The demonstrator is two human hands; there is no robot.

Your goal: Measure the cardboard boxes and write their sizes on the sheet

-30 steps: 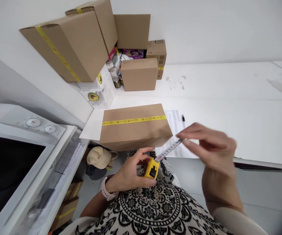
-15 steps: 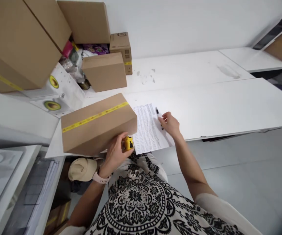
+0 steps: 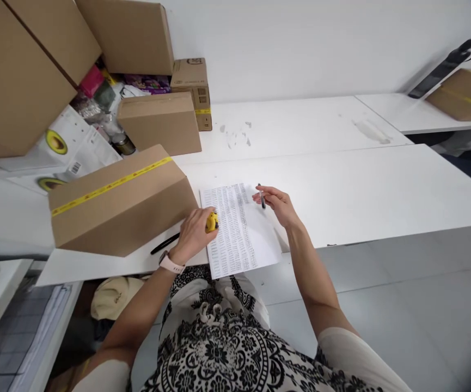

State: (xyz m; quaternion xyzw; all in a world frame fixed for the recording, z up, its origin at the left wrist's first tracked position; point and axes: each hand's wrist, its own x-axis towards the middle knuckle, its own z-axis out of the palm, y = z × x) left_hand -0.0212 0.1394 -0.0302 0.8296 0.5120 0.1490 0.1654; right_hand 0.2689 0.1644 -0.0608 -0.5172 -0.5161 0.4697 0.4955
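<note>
My left hand (image 3: 194,233) is closed round a yellow tape measure (image 3: 212,221) and rests on the left edge of a printed sheet of paper (image 3: 235,228) on the white table (image 3: 341,185). My right hand (image 3: 276,202) holds a black pen (image 3: 262,197) over the sheet's upper right corner. A cardboard box with a strip of yellow tape (image 3: 116,198) lies just left of my left hand. Another black pen (image 3: 165,243) lies on the table beside my left wrist.
More cardboard boxes (image 3: 159,121) and white avocado-printed cartons (image 3: 61,147) are piled at the back left against the wall. A further box (image 3: 459,92) sits on a table at the far right. A tan cap (image 3: 115,288) lies below the table edge.
The tape has retracted into its case. My left hand carried the tape measure up onto the paper, and my right hand reached to the pen and picked it up. The view swung right.
</note>
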